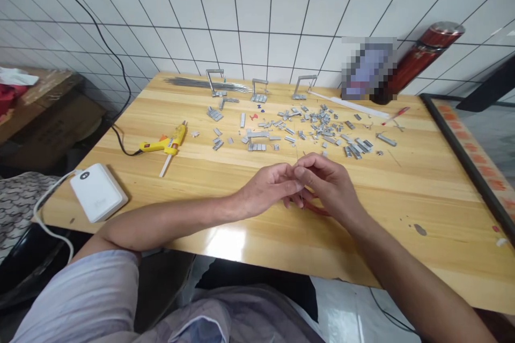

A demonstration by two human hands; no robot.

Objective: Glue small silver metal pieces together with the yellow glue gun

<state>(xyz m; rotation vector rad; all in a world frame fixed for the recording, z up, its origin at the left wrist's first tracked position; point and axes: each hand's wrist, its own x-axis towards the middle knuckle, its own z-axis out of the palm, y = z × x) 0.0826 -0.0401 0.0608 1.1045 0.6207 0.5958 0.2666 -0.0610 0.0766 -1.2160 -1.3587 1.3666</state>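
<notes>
My left hand (277,185) and my right hand (328,182) meet over the front middle of the table, fingertips pinched together. Between them a piece of thin wire seems to be held, mostly hidden by the fingers. A red curved handle (317,209) shows under my right palm; whether it is gripped or lies on the table, I cannot tell. Just beyond the hands, a small grey metal frame (257,147) lies near many loose grey metal pieces (322,123). Three similar frames stand upright at the back, among them one in the middle (259,91).
A bundle of thin metal wires (189,83) lies at the back. On the left are a yellow glue gun (173,139) and a white power bank (97,193) with a cable. A red thermos (422,59), a red pen (396,116) and a black-edged frame (462,158) are on the right.
</notes>
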